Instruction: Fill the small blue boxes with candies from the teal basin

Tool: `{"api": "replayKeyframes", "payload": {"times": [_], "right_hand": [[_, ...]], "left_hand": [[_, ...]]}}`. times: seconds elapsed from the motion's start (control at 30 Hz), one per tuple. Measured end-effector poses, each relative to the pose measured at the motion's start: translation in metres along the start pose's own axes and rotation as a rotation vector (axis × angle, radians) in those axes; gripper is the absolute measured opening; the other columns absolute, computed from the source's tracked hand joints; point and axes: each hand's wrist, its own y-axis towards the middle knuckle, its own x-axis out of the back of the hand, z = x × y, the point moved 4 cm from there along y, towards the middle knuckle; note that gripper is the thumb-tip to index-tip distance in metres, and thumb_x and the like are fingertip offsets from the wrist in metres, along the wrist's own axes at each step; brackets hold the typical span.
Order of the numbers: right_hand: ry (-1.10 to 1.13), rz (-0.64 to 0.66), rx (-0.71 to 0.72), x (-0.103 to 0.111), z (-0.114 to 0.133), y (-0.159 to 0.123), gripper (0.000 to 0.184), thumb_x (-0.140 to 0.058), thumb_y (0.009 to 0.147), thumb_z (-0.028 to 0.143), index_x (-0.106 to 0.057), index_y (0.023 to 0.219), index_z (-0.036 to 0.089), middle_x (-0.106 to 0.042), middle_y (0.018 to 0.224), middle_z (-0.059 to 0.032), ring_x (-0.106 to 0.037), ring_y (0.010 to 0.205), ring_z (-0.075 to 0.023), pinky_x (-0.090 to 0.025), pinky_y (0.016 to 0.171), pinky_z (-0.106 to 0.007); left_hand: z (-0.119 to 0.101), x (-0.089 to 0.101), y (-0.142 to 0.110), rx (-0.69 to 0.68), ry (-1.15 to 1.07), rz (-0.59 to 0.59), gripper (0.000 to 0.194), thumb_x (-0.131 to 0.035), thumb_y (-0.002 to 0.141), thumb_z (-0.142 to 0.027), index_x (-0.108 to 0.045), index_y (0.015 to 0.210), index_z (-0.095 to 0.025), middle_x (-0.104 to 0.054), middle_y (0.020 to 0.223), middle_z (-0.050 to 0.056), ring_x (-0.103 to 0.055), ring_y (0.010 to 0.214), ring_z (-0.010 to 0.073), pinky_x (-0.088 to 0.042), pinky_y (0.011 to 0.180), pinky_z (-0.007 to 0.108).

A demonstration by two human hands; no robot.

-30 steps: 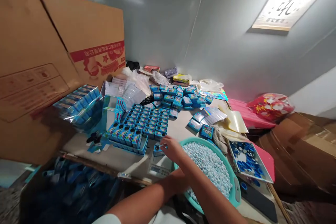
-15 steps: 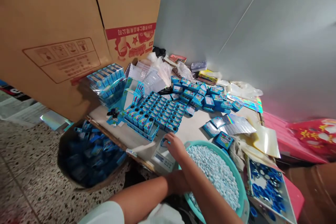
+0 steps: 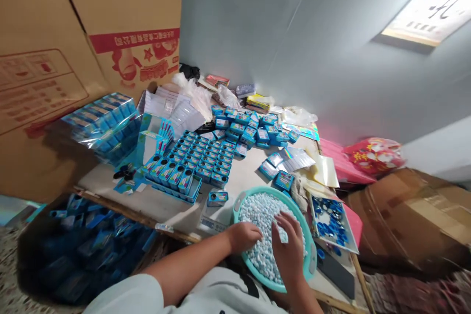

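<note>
A turquoise basin [image 3: 238, 206] filled with small pale-blue and white pieces [image 3: 257, 208] stands at the table's front. My left hand [image 3: 246, 236] is closed over the basin's left side, fingers curled down at the pieces; whatever is in them is hidden. Over the right half, my right hand [image 3: 289, 243] hangs with thumb and fingers apart, and nothing shows between them. A small blue box [image 3: 218, 198] with a dark round spot lies on a scale [image 3: 211, 224], just left of the basin. Behind it stand rows of blue boxes [image 3: 200, 157], beside a blue tray [image 3: 196, 192] of similar boxes.
Loose blue boxes [image 3: 250, 127] are heaped at the back. A shallow white box [image 3: 353, 243] of blue rings stands right of the basin, near a dark flat slab [image 3: 336, 274]. Large cartons [image 3: 136, 10] rise at left. A bin of blue boxes [image 3: 84, 245] sits below the table edge.
My right hand has moved from the scale to the basin and opened. The blue box on the scale is now uncovered. My left hand has come into view over the basin; the view turned right.
</note>
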Motion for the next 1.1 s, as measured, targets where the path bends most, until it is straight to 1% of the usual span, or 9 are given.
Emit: {"api": "replayKeyframes", "payload": {"times": [0.07, 0.13, 0.27, 0.4, 0.5, 0.6, 0.67, 0.8, 1.1], "right_hand": [[-0.013, 0.007, -0.095, 0.017, -0.022, -0.028, 0.021, -0.055, 0.091, 0.034, -0.066, 0.105, 0.022, -0.059, 0.117, -0.0132, -0.058, 0.11, -0.0281, -0.058, 0.082, -0.047], [-0.027, 0.015, -0.169, 0.024, -0.036, -0.054, 0.022, -0.055, 0.091, 0.036, -0.067, 0.104, 0.023, -0.059, 0.117, -0.0129, -0.059, 0.11, -0.029, -0.059, 0.08, -0.045], [0.016, -0.005, -0.289, 0.022, -0.037, -0.085, 0.024, -0.055, 0.091, 0.039, -0.068, 0.104, 0.024, -0.058, 0.12, -0.0122, -0.06, 0.111, -0.0289, -0.06, 0.079, -0.042], [0.055, 0.0, -0.298, 0.014, -0.028, -0.089, 0.022, -0.054, 0.092, 0.037, -0.068, 0.102, 0.024, -0.058, 0.119, -0.0115, -0.06, 0.112, -0.0273, -0.059, 0.082, -0.041], [0.045, 0.03, -0.304, 0.009, -0.027, -0.088, 0.021, -0.054, 0.092, 0.035, -0.067, 0.104, 0.025, -0.057, 0.12, -0.0114, -0.058, 0.113, -0.0264, -0.057, 0.087, -0.042], [0.05, 0.037, -0.303, 0.004, -0.026, -0.087, 0.02, -0.054, 0.092, 0.034, -0.066, 0.105, 0.025, -0.056, 0.122, -0.0116, -0.057, 0.115, -0.0266, -0.057, 0.088, -0.043], [0.057, 0.042, -0.299, 0.001, -0.025, -0.087, 0.02, -0.054, 0.093, 0.035, -0.066, 0.106, 0.025, -0.055, 0.123, -0.0117, -0.056, 0.116, -0.0267, -0.057, 0.088, -0.043], [0.056, 0.056, -0.278, -0.004, -0.02, -0.085, 0.021, -0.052, 0.093, 0.035, -0.066, 0.106, 0.025, -0.056, 0.122, -0.0114, -0.059, 0.113, -0.0262, -0.057, 0.087, -0.042], [-0.009, 0.074, -0.254, 0.005, -0.01, -0.093, 0.021, -0.052, 0.094, 0.036, -0.066, 0.102, 0.024, -0.057, 0.121, -0.0119, -0.059, 0.112, -0.0261, -0.055, 0.091, -0.044]], "left_hand": [[-0.001, 0.006, 0.006, -0.041, -0.048, -0.006, 0.026, -0.051, 0.083, -0.012, -0.073, 0.093, -0.022, -0.074, 0.104, 0.008, -0.068, 0.097, 0.0206, -0.053, 0.092, 0.032], [-0.005, 0.013, 0.013, -0.052, -0.119, -0.047, 0.024, -0.053, 0.082, -0.012, -0.073, 0.09, -0.021, -0.074, 0.102, 0.008, -0.069, 0.095, 0.0208, -0.054, 0.09, 0.032], [-0.017, 0.04, 0.016, -0.002, -0.25, -0.178, 0.017, -0.058, 0.084, -0.016, -0.072, 0.089, -0.023, -0.075, 0.098, 0.006, -0.069, 0.094, 0.0196, -0.056, 0.088, 0.033], [-0.017, 0.096, -0.006, 0.103, -0.203, -0.307, 0.017, -0.057, 0.089, -0.021, -0.072, 0.094, -0.024, -0.074, 0.103, 0.004, -0.068, 0.099, 0.0185, -0.055, 0.093, 0.036], [0.0, 0.142, -0.035, 0.163, -0.046, -0.404, 0.015, -0.058, 0.089, -0.024, -0.073, 0.093, -0.023, -0.073, 0.104, 0.005, -0.068, 0.1, 0.0191, -0.055, 0.093, 0.037], [0.021, 0.171, -0.061, 0.244, 0.075, -0.485, 0.014, -0.059, 0.088, -0.026, -0.073, 0.093, -0.023, -0.074, 0.101, 0.006, -0.068, 0.098, 0.0191, -0.056, 0.091, 0.036], [0.032, 0.177, -0.07, 0.266, 0.116, -0.489, 0.014, -0.06, 0.088, -0.025, -0.073, 0.092, -0.023, -0.074, 0.099, 0.005, -0.069, 0.096, 0.0187, -0.056, 0.089, 0.035], [0.04, 0.173, -0.07, 0.253, 0.131, -0.476, 0.014, -0.059, 0.087, -0.023, -0.073, 0.09, -0.023, -0.074, 0.097, 0.005, -0.069, 0.094, 0.0186, -0.057, 0.086, 0.034], [0.033, 0.171, -0.066, 0.239, 0.098, -0.511, 0.015, -0.058, 0.088, -0.023, -0.072, 0.091, -0.021, -0.074, 0.099, 0.007, -0.069, 0.095, 0.0189, -0.057, 0.088, 0.036]]}}
